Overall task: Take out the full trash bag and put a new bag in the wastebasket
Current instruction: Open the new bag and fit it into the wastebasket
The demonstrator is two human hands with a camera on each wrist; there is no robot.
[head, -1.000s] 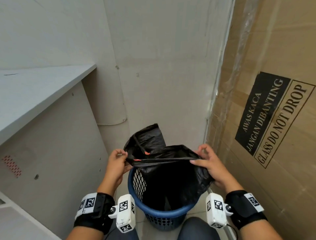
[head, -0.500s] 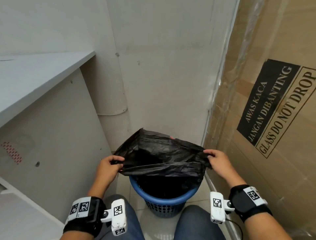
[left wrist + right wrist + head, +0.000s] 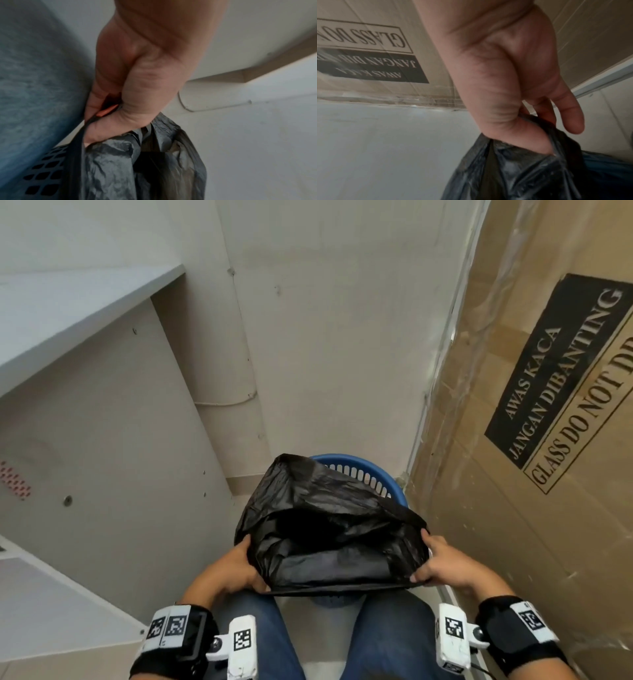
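Lining step: left hand (image 3: 228, 568) and right hand (image 3: 445, 565) pinch the crinkled black plastic bag's (image 3: 329, 529) mouth at lower centre — next, stretch it over the blue slotted plastic wastebasket's (image 3: 394, 486) rim.

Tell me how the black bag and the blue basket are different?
The black bag is soft, crinkly and shiny; the blue basket is stiff plastic with holes in its wall. The bag is held up by the left hand and right hand; the basket is not held. The bag hides most of the basket. Both are open at the top.
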